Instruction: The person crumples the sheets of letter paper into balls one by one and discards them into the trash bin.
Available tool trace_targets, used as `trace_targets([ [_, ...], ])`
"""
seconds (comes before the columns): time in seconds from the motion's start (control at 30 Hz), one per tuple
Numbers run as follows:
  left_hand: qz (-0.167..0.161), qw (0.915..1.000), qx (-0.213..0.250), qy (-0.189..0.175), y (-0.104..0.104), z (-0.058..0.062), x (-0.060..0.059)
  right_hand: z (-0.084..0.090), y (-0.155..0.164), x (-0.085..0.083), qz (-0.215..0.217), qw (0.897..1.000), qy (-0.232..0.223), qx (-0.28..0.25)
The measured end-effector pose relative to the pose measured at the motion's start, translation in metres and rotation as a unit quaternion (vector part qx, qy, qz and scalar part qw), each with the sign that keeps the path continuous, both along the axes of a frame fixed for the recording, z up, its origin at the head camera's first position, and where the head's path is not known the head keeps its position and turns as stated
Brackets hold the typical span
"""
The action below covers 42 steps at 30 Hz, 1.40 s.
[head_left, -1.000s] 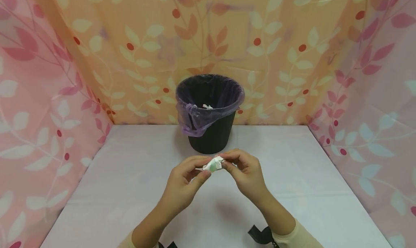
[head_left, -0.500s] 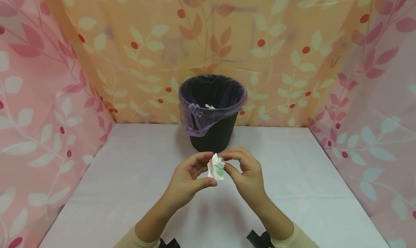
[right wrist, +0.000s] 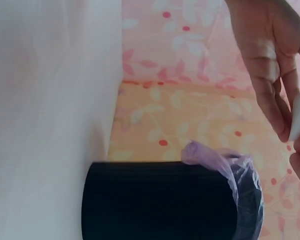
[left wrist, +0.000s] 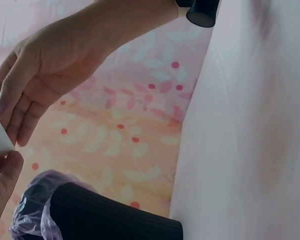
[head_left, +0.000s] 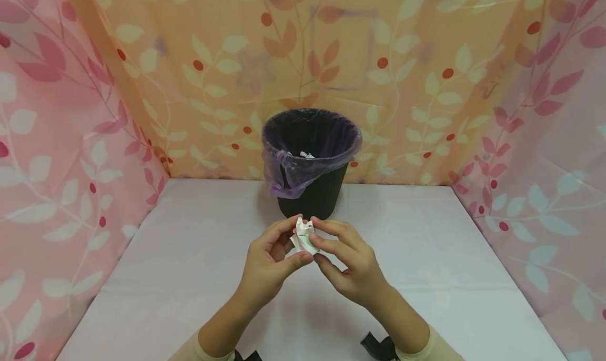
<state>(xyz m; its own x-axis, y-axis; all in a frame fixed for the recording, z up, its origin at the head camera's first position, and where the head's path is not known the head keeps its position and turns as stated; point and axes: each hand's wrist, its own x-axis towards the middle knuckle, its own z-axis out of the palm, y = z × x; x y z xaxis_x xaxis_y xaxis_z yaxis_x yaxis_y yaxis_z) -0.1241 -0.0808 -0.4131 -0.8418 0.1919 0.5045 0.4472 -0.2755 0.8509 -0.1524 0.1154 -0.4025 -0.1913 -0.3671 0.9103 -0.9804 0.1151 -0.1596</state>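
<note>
A: What is the biggest thing there?

B: The leaf-print curtain (head_left: 426,77), orange at the back and pink at both sides, which walls in the pale worktop (head_left: 189,277) on three edges.

A: And on the worktop?

B: A black bin (head_left: 310,163) stands upright at the middle of the far edge, close to the curtain. A purple liner (head_left: 289,174) is folded over its rim and hangs in a knot on its left side. A small white scrap (head_left: 306,154) lies inside it.

A: Where are the hands?

B: Both are raised over the middle of the worktop, just in front of the bin. The left hand (head_left: 270,261) and the right hand (head_left: 352,261) meet at the fingertips. Cream sleeves (head_left: 440,348) show at the near edge, with dark wrist straps (head_left: 379,345).

A: What do they hold?

B: A crumpled white paper wad (head_left: 303,236), with a faint green mark, held in the air between them, not touching the worktop or the bin.

A: How does each grip stand?

B: The left grip pinches the wad between thumb and curled fingers. The right grip pinches it too, its forefinger across the wad's front and its thumb below.
</note>
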Motion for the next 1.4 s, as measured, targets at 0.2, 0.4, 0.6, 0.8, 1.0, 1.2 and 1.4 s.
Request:
trace_targets([
  [0.2,0.013,0.9999,-0.001,0.002,0.006,-0.002,0.003,-0.005,-0.002,-0.007,0.050,0.999,0.001,-0.007],
  [0.4,0.016,0.9997,0.017,0.004,0.014,-0.008,0.005,-0.009,0.002,-0.011,0.070,0.996,-0.050,-0.001],
  [0.6,-0.027,0.9939,0.076,-0.075,0.014,-0.014,0.001,-0.007,0.010,-0.008,0.059,0.990,-0.118,0.042],
  [0.8,-0.008,0.9907,0.092,-0.100,0.017,-0.016,0.002,-0.005,0.009,0.000,0.029,0.980,-0.190,0.045],
  [1.0,0.032,0.9840,0.093,-0.149,0.019,-0.013,0.009,-0.011,0.004,0.004,0.026,0.963,-0.267,0.025],
  [1.2,0.043,0.9855,0.099,-0.131,0.021,-0.011,0.010,-0.008,0.004,0.010,0.031,0.932,-0.360,-0.007],
  [1.4,0.023,0.9944,0.097,-0.035,0.016,-0.008,0.010,0.007,0.008,0.020,-0.023,0.931,-0.362,0.030],
])
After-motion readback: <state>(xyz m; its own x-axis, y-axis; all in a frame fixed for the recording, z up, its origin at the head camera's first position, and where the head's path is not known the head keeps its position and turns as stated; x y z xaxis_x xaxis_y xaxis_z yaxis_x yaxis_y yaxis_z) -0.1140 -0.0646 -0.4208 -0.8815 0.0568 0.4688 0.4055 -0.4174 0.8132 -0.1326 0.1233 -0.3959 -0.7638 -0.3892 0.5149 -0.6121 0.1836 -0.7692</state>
